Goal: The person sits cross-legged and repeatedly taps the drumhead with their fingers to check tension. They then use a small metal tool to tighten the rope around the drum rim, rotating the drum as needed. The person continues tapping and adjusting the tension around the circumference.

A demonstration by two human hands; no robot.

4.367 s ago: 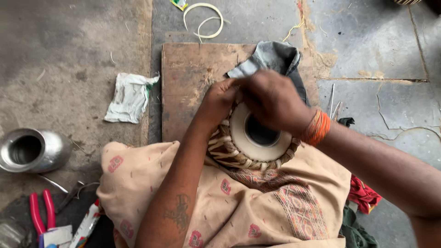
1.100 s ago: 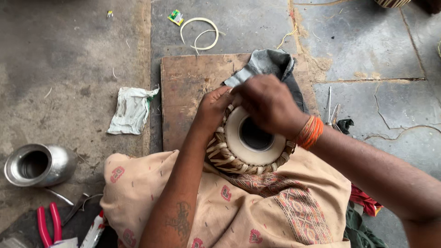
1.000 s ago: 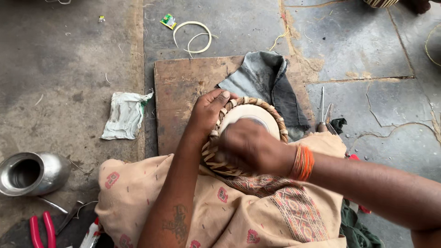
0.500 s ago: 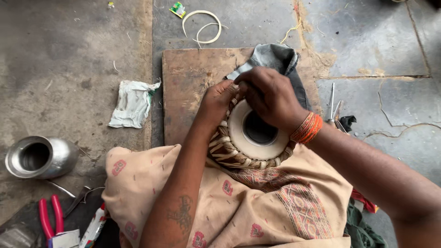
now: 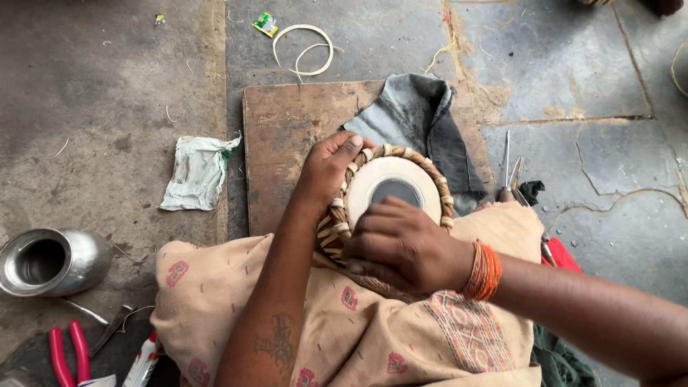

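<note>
1. A small hand drum (image 5: pixel 393 188), with a pale skin head, a dark round centre and a braided rim of woven straps, is sitting in the person's lap on a beige patterned cloth (image 5: pixel 287 287), its far edge reaching over a wooden board (image 5: pixel 287 136).
2. The left hand (image 5: pixel 326 168) is cupping the drum's left side, fingers curled over the braided rim and grasping it.
3. The right hand (image 5: pixel 401 244) is lying across the near rim of the drum, fingers bent and pressing on the edge of the head; whether they are pinching a strap cannot be told. A stack of orange bangles (image 5: pixel 482 271) is sitting on that wrist.
4. A grey cloth (image 5: pixel 423 118) is lying on the board just behind the drum.
5. A crumpled white rag (image 5: pixel 197 172) is lying on the stone floor left of the board.
6. A steel pot (image 5: pixel 50 261) is lying on its side at the far left, with red-handled pliers (image 5: pixel 66 352) near it below.
7. Pale loops of strap (image 5: pixel 304 50) are lying beyond the board.
</note>
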